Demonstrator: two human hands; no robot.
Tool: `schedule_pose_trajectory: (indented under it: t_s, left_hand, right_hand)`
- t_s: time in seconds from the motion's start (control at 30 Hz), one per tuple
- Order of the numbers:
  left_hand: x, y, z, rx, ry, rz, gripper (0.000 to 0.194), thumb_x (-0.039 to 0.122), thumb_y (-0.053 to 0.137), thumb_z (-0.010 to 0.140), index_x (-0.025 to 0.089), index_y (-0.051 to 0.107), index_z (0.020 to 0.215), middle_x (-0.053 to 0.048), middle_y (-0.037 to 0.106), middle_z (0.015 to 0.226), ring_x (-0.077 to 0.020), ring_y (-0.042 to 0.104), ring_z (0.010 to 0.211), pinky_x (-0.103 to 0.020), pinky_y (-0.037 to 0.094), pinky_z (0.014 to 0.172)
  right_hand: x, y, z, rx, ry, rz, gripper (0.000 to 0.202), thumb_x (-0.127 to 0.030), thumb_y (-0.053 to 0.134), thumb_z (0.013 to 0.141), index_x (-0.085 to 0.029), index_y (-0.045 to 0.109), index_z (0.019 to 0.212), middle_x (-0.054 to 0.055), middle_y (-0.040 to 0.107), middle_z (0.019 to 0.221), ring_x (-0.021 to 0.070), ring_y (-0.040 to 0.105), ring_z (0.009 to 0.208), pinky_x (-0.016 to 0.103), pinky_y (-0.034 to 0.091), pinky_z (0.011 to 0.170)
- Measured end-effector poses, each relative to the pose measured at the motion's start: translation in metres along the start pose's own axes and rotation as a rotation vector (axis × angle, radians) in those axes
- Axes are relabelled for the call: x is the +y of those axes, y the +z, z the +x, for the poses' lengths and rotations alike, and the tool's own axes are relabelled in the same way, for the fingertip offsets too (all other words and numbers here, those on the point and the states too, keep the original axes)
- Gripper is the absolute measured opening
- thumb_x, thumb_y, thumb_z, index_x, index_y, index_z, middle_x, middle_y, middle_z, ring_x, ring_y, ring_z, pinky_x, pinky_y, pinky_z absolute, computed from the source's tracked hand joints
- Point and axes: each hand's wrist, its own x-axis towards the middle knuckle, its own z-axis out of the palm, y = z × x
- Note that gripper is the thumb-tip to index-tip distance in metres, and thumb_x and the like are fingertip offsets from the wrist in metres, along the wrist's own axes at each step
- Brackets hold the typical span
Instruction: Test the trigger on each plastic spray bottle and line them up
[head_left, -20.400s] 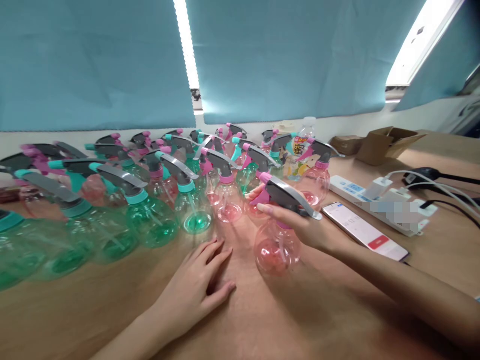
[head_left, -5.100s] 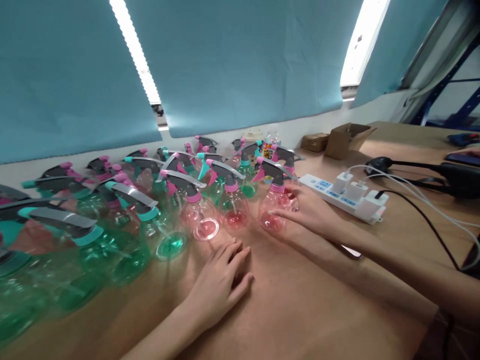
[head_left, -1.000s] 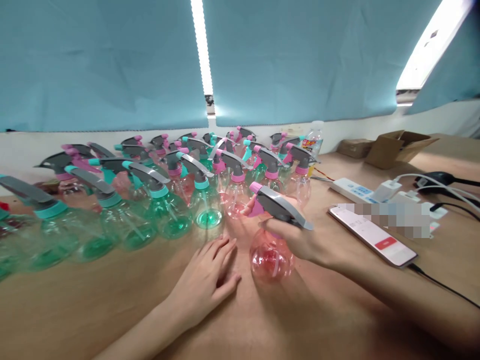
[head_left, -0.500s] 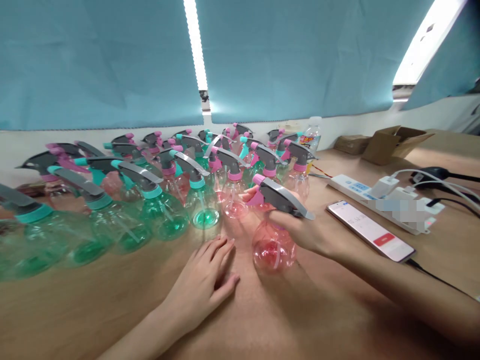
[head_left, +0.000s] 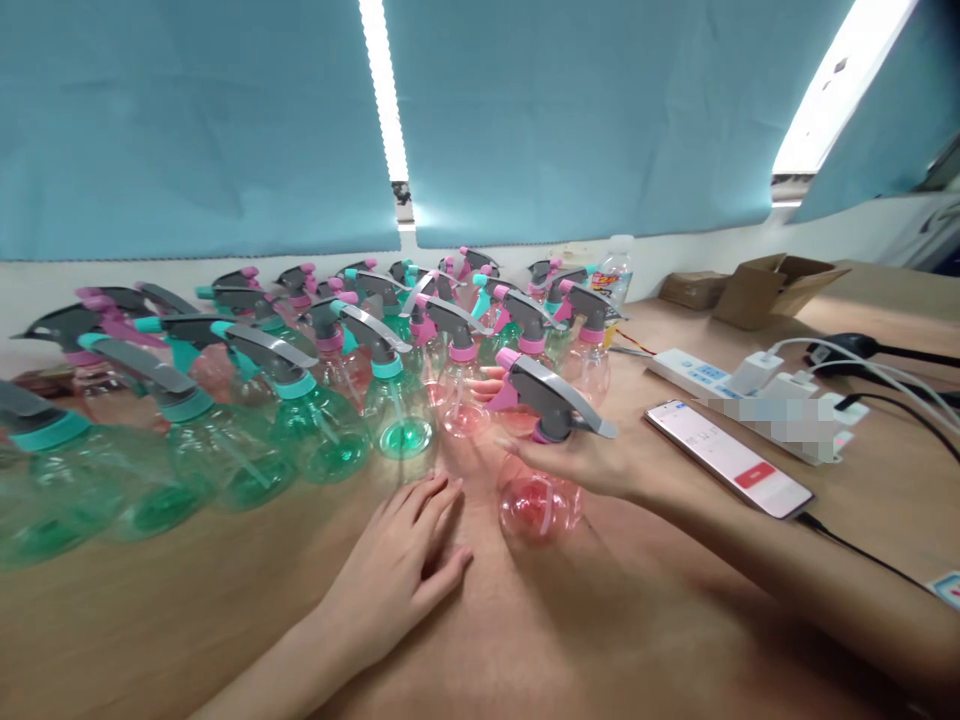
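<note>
A pink spray bottle with a grey and pink trigger head (head_left: pixel 538 500) stands upright on the wooden table (head_left: pixel 480 650). My right hand (head_left: pixel 577 460) is wrapped round its upper body just under the head, thumb at the front and fingertips showing behind the trigger. To the left, my left hand (head_left: pixel 401 560) lies palm down on the table with nothing in it, its fingers stretched out. Just beyond the left hand is a green spray bottle (head_left: pixel 401 425). Several more green and pink spray bottles are grouped across the left and middle, a pink one (head_left: pixel 465 400) close behind my right fingertips.
At the right lie a phone (head_left: pixel 727 460) with a cable and a white power strip (head_left: pixel 690 375) with plugs. Farther back are an open cardboard box (head_left: pixel 772 290) and a clear bottle (head_left: pixel 616 270). A blue cloth (head_left: pixel 585 120) hangs behind.
My right hand has shifted slightly on the pink bottle, its thumb now lower and across the front of the neck. The whole view has moved a little; my left hand rests as before.
</note>
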Motion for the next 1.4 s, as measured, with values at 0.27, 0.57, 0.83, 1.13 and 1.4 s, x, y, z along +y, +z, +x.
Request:
schedule_pose_trajectory:
  t_s: [0.27,0.57,0.83,1.13,1.4]
  left_hand:
    - [-0.002,0.003,-0.002,0.016,-0.002,-0.004,0.044,0.037,0.049,0.095,0.021,0.046,0.135,-0.013,0.051,0.136,-0.0321,0.044,0.127,-0.049,0.042,0.099]
    - [-0.002,0.003,-0.002,0.037,0.016,-0.007,0.043,0.038,0.048,0.095,0.020,0.046,0.134,-0.012,0.052,0.135,-0.0316,0.045,0.126,-0.048,0.042,0.099]
    - [-0.002,0.003,-0.002,0.034,0.005,0.004,0.043,0.037,0.049,0.095,0.020,0.047,0.134,-0.013,0.051,0.136,-0.0324,0.045,0.126,-0.049,0.042,0.099]
    - [0.000,0.001,-0.002,0.015,-0.016,-0.003,0.044,0.036,0.051,0.093,0.020,0.048,0.134,-0.012,0.052,0.136,-0.0326,0.045,0.126,-0.049,0.043,0.099]
    - [-0.001,0.004,-0.003,0.035,-0.003,-0.005,0.045,0.038,0.050,0.094,0.020,0.047,0.135,-0.012,0.052,0.136,-0.0328,0.045,0.126,-0.049,0.042,0.100]
  right_hand:
    - [0.012,0.003,0.001,0.001,-0.083,0.089,0.052,-0.017,0.061,0.073,-0.028,0.046,0.121,0.002,0.061,0.099,0.0155,0.061,0.077,0.029,0.054,0.062]
    - [-0.002,0.004,-0.004,0.100,-0.042,0.053,0.047,-0.011,0.059,0.072,-0.026,0.045,0.114,-0.003,0.058,0.083,0.0094,0.046,0.052,0.033,0.057,0.072]
    - [0.012,0.003,-0.002,0.018,-0.081,0.068,0.060,-0.018,0.066,0.073,-0.021,0.043,0.128,0.005,0.064,0.099,0.0136,0.061,0.059,0.034,0.055,0.061]
    - [0.011,0.003,0.000,0.024,-0.096,-0.025,0.039,-0.019,0.059,0.075,-0.026,0.050,0.111,-0.001,0.058,0.077,0.0143,0.054,0.059,0.032,0.053,0.059]
    - [0.009,0.002,-0.002,0.039,-0.055,-0.121,0.007,-0.019,0.056,0.073,-0.026,0.055,0.075,-0.003,0.054,0.062,0.0133,0.044,0.053,0.028,0.038,0.047]
